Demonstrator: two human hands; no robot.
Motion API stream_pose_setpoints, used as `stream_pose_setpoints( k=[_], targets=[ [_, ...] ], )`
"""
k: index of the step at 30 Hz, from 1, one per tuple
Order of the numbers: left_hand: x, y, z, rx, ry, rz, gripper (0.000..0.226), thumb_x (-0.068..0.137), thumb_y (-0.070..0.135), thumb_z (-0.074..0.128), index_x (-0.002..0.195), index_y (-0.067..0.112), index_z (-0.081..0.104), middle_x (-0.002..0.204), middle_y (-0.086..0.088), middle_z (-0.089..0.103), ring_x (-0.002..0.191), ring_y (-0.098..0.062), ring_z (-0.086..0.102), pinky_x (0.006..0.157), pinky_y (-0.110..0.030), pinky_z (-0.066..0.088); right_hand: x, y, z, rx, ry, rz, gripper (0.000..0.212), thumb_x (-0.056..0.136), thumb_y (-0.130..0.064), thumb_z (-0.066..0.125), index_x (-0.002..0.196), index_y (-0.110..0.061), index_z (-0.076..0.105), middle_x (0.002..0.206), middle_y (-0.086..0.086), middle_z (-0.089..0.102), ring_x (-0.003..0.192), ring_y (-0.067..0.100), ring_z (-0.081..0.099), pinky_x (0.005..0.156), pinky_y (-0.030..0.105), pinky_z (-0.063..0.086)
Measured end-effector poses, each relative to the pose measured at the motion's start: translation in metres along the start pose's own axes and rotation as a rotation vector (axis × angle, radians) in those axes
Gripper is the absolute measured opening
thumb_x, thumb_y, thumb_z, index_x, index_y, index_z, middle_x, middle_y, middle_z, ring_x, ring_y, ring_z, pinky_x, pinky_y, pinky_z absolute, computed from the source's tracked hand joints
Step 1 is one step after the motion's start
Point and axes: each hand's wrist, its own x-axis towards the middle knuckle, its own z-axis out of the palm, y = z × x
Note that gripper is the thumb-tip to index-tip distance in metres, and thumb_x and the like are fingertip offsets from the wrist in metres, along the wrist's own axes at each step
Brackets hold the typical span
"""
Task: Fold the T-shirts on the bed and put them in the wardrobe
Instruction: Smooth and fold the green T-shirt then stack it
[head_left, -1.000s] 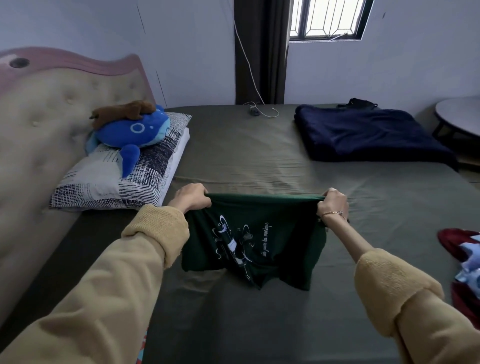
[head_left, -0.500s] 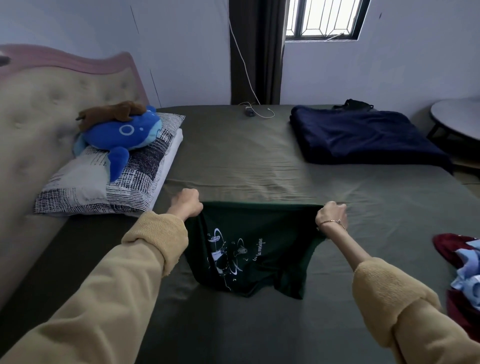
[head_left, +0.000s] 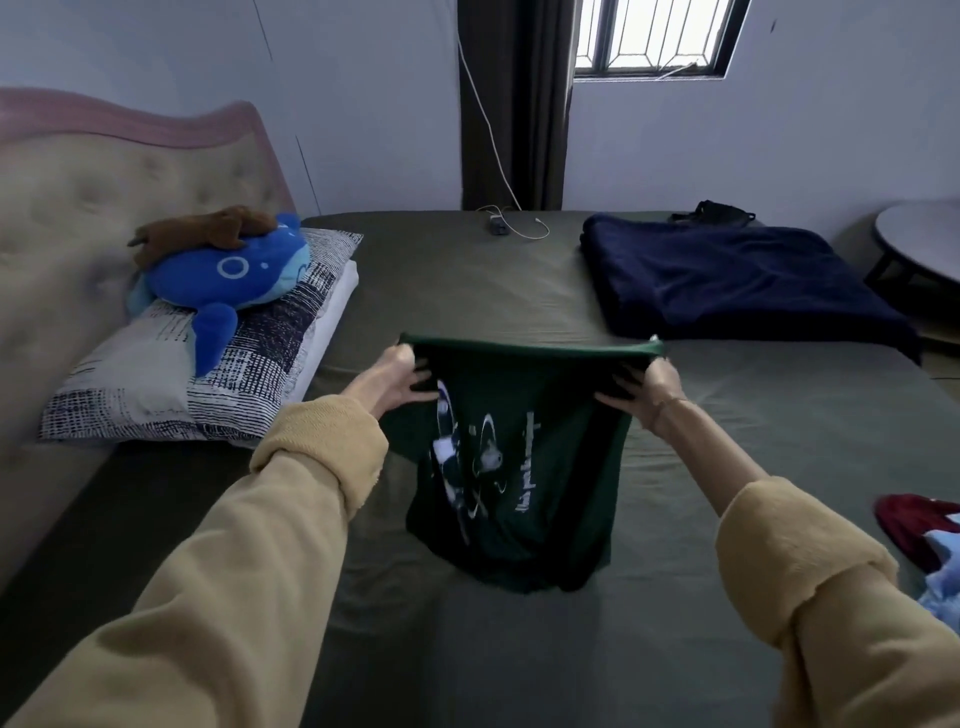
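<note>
A dark green T-shirt (head_left: 524, 467) with a white print hangs in front of me above the olive bed sheet (head_left: 467, 291). My left hand (head_left: 397, 382) grips its top left corner and my right hand (head_left: 649, 389) grips its top right corner, stretching the top edge taut. The shirt's lower end bunches on the sheet. More clothes, a dark red garment (head_left: 909, 525) and a light blue one (head_left: 943, 571), lie at the right edge of the bed.
A folded navy blanket (head_left: 727, 280) lies at the far right of the bed. A patterned pillow (head_left: 208, 374) with a blue plush toy (head_left: 228, 275) sits by the headboard (head_left: 78, 208). A charger cable (head_left: 514, 228) lies near the far edge. A round table (head_left: 919, 244) stands at the right.
Both hands have lifted the green T-shirt's top edge off the sheet and turned palms inward, so the shirt now hangs down instead of lying flat.
</note>
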Motion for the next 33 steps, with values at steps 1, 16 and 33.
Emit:
stream_pose_setpoints(
  k=[1, 16, 33],
  targets=[
    [0.000, 0.007, 0.010, 0.025, 0.015, 0.095, 0.042, 0.106, 0.022, 0.016, 0.144, 0.010, 0.029, 0.147, -0.013, 0.037, 0.125, -0.026, 0.043, 0.088, -0.053, 0.041, 0.000, -0.011, 0.004, 0.018, -0.016, -0.067, 0.052, 0.098, -0.052, 0.026, 0.143, -0.025, 0.033, 0.138, 0.005, 0.046, 0.112, 0.022, 0.046, 0.079, 0.051, 0.043],
    [0.007, -0.076, -0.014, 1.027, 0.157, 0.382, 0.048, 0.099, 0.012, 0.034, 0.146, 0.026, 0.035, 0.147, -0.022, 0.034, 0.136, -0.034, 0.029, 0.114, -0.038, 0.024, -0.010, 0.019, -0.062, -0.679, 0.272, -0.293, 0.051, 0.097, -0.008, 0.028, 0.147, -0.016, 0.027, 0.136, 0.014, 0.048, 0.117, 0.032, 0.048, 0.087, 0.030, 0.037],
    [-0.065, -0.305, -0.055, 2.054, -0.303, -0.236, 0.036, 0.097, 0.012, 0.035, 0.129, 0.009, 0.050, 0.138, -0.013, 0.046, 0.127, -0.030, 0.041, 0.105, -0.044, 0.034, -0.071, 0.202, -0.193, -1.309, 0.444, 0.331, 0.027, 0.089, -0.001, 0.048, 0.115, 0.001, 0.059, 0.126, 0.019, 0.053, 0.113, 0.034, 0.054, 0.089, 0.036, 0.044]
  ],
)
